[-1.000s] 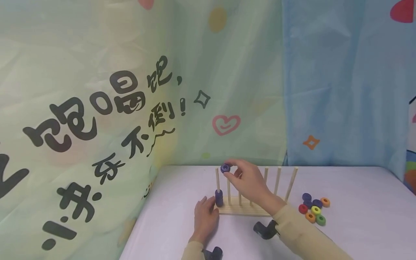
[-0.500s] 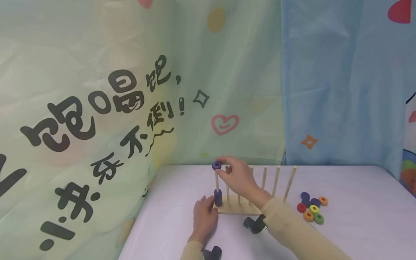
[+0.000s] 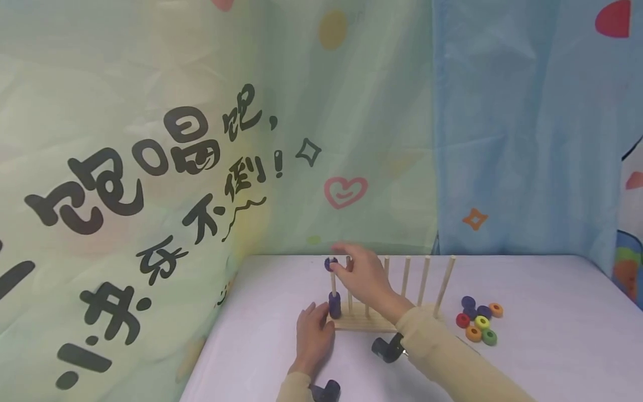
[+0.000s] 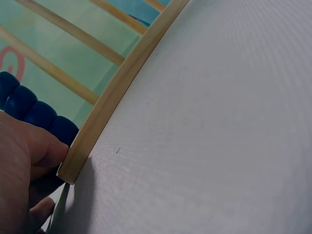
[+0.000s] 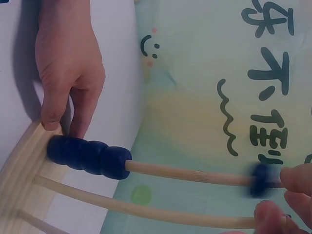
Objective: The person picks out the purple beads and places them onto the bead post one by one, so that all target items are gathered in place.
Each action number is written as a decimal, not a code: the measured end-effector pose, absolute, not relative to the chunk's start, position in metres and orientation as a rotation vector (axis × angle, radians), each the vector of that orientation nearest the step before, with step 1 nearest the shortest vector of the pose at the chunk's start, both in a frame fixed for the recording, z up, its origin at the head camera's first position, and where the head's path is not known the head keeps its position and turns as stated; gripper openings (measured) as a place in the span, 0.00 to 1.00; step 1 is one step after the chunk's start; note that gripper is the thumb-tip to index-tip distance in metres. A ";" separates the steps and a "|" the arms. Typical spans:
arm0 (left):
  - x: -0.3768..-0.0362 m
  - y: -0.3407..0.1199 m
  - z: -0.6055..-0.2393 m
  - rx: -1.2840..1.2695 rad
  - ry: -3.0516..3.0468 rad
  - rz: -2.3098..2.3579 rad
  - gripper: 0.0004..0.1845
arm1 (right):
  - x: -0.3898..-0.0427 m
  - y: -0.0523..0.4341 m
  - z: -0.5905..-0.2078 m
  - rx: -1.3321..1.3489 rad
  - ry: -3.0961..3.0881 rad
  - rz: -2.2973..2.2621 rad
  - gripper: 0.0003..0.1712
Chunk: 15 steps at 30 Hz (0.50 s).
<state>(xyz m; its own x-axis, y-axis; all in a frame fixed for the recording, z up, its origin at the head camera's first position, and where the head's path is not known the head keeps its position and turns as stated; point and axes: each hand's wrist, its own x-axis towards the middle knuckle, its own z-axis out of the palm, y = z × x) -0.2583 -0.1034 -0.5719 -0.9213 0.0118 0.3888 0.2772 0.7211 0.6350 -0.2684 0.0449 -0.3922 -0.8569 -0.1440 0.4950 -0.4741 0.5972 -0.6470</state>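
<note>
Left hand (image 3: 312,334) rests on the white bench (image 3: 542,346), fingertips pressed against the end of the wooden peg rack (image 3: 363,322), holding nothing. Beyond it, three dark blue rings (image 3: 334,305) sit stacked on the leftmost peg. Right hand (image 3: 363,274) pinches a fourth blue ring (image 3: 329,263), threaded near that peg's top.

The right hand (image 3: 364,276) hides the middle pegs' lower parts. In the right wrist view the dark blue ring (image 5: 261,179) is blurred, the fingertips (image 5: 297,179) cut off.
</note>
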 end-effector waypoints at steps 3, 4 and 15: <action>-0.258 -0.103 -0.572 -0.223 -2.567 -1.046 0.21 | -0.267 0.046 -0.394 0.506 -2.427 1.137 0.18; -0.258 -0.103 -0.572 -0.219 -2.572 -1.054 0.21 | -0.267 0.046 -0.394 0.516 -2.426 1.132 0.18; -0.258 -0.103 -0.573 -0.194 -2.594 -1.061 0.21 | -0.252 0.043 -0.389 0.564 -2.421 1.203 0.18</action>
